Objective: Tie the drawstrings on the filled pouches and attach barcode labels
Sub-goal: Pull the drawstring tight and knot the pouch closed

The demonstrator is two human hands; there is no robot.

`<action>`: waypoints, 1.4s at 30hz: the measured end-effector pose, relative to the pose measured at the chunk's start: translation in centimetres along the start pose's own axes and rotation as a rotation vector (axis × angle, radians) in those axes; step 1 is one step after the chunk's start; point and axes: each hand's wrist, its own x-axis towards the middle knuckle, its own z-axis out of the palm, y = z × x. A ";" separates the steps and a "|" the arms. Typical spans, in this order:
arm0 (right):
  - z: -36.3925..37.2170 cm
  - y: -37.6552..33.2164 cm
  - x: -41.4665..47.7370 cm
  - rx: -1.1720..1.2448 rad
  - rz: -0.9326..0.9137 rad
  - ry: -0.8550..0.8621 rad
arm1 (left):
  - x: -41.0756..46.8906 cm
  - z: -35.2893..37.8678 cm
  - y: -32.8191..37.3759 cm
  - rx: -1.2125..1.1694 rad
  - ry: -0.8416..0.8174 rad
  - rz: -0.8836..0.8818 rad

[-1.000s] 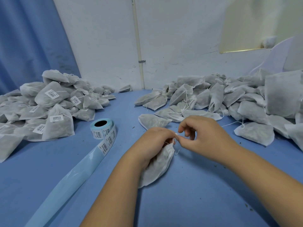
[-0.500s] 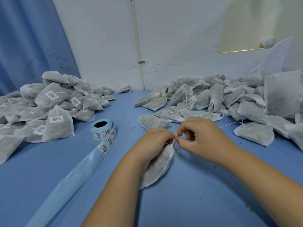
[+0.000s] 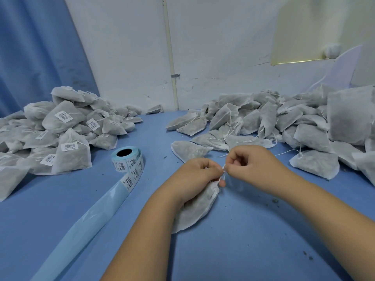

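On the blue table (image 3: 243,250), the left hand (image 3: 199,171) grips a filled white fabric pouch (image 3: 194,211) by its neck while the right hand (image 3: 251,163) pinches its thin white drawstring (image 3: 224,168); a pale-blue barcode-label roll (image 3: 127,159) lies to their left.

Barcode labels (image 3: 69,147) on left-pile pouches (image 3: 71,163) & roll (image 3: 129,163); print too small to read.
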 end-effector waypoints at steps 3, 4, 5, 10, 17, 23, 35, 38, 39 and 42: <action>-0.5 0.2 0.2 0.102 0.055 -0.010 | 0.0 -0.1 0.1 0.063 0.060 0.037; -0.7 0.2 0.3 0.137 0.070 -0.008 | 0.0 -0.2 0.1 0.073 0.084 0.049; -0.8 0.3 0.4 0.167 0.081 -0.006 | 0.1 -0.3 0.1 0.074 0.100 0.056; -1.2 0.3 0.5 0.282 0.109 -0.024 | 0.0 -0.4 0.1 0.058 0.096 0.096; -1.6 0.9 0.7 0.429 0.112 -0.048 | -0.1 -0.5 0.2 0.027 0.157 0.153; -0.6 0.6 0.6 0.802 0.117 -0.090 | 0.1 -0.1 -0.1 0.078 0.127 0.152; -0.1 -0.6 0.5 1.140 0.169 -0.216 | -0.1 0.2 0.3 0.011 0.110 0.212; -0.4 -0.5 0.5 1.128 0.185 -0.308 | 0.0 -0.1 0.1 0.010 0.133 0.230; -0.6 -0.5 0.5 1.110 0.186 -0.340 | 0.1 -0.3 0.1 0.021 0.150 0.236; -1.4 -0.1 0.4 1.005 0.220 -0.425 | 0.3 -0.8 0.0 0.057 0.198 0.251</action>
